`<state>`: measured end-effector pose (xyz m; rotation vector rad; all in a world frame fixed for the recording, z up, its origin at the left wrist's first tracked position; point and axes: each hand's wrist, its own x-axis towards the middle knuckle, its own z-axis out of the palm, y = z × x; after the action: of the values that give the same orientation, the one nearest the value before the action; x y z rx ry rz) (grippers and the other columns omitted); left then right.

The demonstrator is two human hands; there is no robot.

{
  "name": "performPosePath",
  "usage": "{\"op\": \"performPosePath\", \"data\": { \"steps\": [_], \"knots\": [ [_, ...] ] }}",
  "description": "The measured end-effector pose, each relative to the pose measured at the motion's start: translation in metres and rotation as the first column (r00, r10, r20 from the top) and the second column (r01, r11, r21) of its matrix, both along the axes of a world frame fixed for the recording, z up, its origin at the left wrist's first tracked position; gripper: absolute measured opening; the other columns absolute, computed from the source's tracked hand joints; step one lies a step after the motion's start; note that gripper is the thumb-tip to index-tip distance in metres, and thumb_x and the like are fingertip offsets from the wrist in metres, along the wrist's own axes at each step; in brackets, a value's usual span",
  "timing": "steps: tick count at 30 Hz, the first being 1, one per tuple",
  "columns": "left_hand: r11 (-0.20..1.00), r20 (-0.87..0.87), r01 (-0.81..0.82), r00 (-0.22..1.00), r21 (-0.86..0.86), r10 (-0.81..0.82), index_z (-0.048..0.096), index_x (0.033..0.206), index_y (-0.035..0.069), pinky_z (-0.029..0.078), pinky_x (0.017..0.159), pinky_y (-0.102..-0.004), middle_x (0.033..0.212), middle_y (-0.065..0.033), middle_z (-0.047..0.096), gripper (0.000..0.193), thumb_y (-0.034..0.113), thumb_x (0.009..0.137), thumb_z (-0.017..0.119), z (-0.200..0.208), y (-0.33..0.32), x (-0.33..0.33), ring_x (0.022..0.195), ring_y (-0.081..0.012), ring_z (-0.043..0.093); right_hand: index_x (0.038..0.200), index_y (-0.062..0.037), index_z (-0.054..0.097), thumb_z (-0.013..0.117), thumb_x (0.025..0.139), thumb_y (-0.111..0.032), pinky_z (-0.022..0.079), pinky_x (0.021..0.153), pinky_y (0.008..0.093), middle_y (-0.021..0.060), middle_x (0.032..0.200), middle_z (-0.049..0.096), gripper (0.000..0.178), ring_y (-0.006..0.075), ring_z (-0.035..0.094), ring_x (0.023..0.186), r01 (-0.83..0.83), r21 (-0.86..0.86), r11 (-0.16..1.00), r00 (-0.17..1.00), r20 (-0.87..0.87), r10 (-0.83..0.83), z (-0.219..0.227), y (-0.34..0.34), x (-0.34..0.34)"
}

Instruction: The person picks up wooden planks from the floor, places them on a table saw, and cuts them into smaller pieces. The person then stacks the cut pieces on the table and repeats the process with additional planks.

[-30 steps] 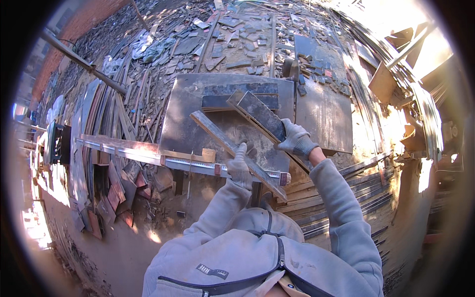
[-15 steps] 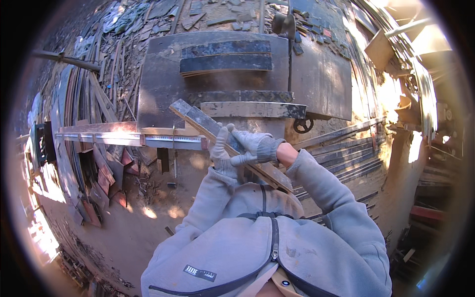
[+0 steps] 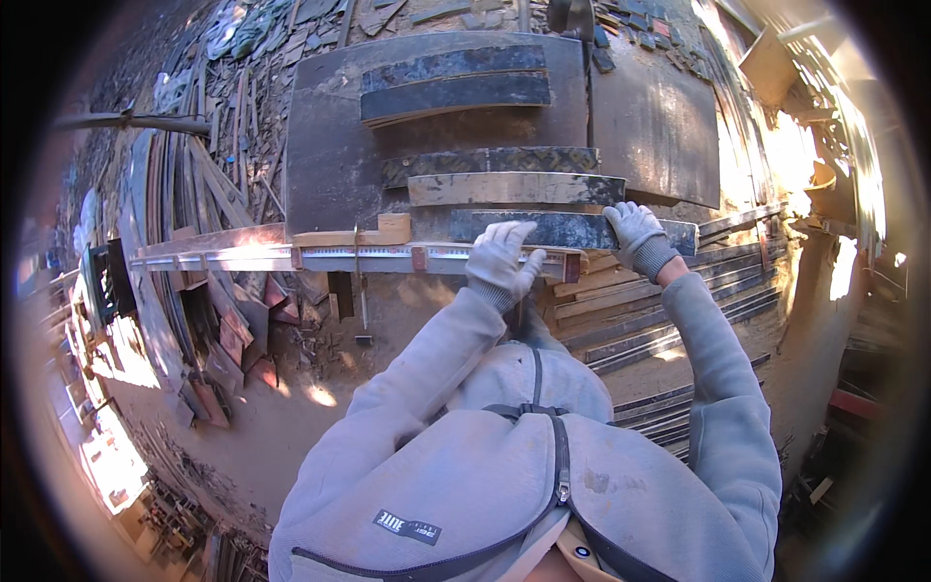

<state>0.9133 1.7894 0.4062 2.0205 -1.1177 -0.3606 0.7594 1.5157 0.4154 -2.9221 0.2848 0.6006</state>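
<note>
A dark-faced plywood strip [image 3: 572,230] lies crosswise in front of me, along the near edge of the saw table [image 3: 330,145]. My right hand [image 3: 640,240], in a grey knit glove, grips it toward its right end, fingers over the far edge. My gloved left hand [image 3: 500,262] rests over its left part, fingers stretched out and thumb apart, above a fence bar with a measuring scale [image 3: 388,258]. Just beyond lie a pale-edged strip [image 3: 514,188] and a dark strip [image 3: 475,163], roughly parallel to it.
Two more dark strips [image 3: 456,95] lie farther back on the table. A small wooden block [image 3: 394,228] sits by the fence. Long boards [image 3: 679,296] are stacked at the right, and scrap wood [image 3: 223,330] litters the left. A dark slot [image 3: 588,116] divides the tabletop.
The plywood strip has turned from a diagonal to lie crosswise along the table's near edge. My hands, close together before, have spread apart, the right one moving to the right.
</note>
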Motion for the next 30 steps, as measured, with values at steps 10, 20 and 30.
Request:
{"op": "performPosePath", "data": {
  "steps": [10, 20, 30],
  "knots": [
    [0.731, -0.055, 0.284, 0.946, 0.621, -0.321, 0.062, 0.148, 0.021, 0.039, 0.121, -0.0445, 0.146, -0.0087, 0.062, 0.052, 0.043, 0.100, 0.069, -0.051, -0.031, 0.075, 0.139, -0.0306, 0.053, 0.149, 0.0015, 0.047, 0.085, 0.063, -0.005, 0.044, 0.114, 0.0425, 0.0207, 0.134, 0.059, 0.095, 0.0379, 0.057, 0.130, -0.099, 0.115, 0.988, 0.980, -0.161, 0.117, -0.041, 0.041, 0.061],
    [0.761, 0.025, 0.231, 0.951, 0.606, -0.308, 0.069, 0.138, 0.024, 0.044, 0.115, -0.0447, 0.134, -0.0073, 0.067, 0.047, 0.033, 0.092, 0.074, -0.072, 0.007, 0.108, 0.131, -0.0312, 0.057, 0.150, -0.0018, 0.051, 0.079, 0.085, -0.019, 0.048, 0.110, 0.0456, 0.0223, 0.134, 0.063, 0.074, 0.0399, 0.059, 0.127, 0.268, 0.301, 0.915, 0.888, 0.293, -0.356, -0.042, 0.021, 0.021],
    [0.895, 0.272, 0.110, 0.931, 0.432, -0.245, 0.064, 0.140, 0.015, 0.037, 0.118, -0.0520, 0.132, -0.0119, 0.062, 0.051, 0.036, 0.094, 0.070, -0.082, 0.021, 0.076, 0.128, -0.0349, 0.053, 0.145, -0.0031, 0.054, 0.073, 0.096, -0.039, 0.052, 0.105, 0.0504, 0.0286, 0.130, 0.069, 0.063, 0.0427, 0.066, 0.125, 0.861, 0.297, 0.413, 0.473, -0.170, -0.864, -0.083, 0.036, -0.041]
  ]
}}
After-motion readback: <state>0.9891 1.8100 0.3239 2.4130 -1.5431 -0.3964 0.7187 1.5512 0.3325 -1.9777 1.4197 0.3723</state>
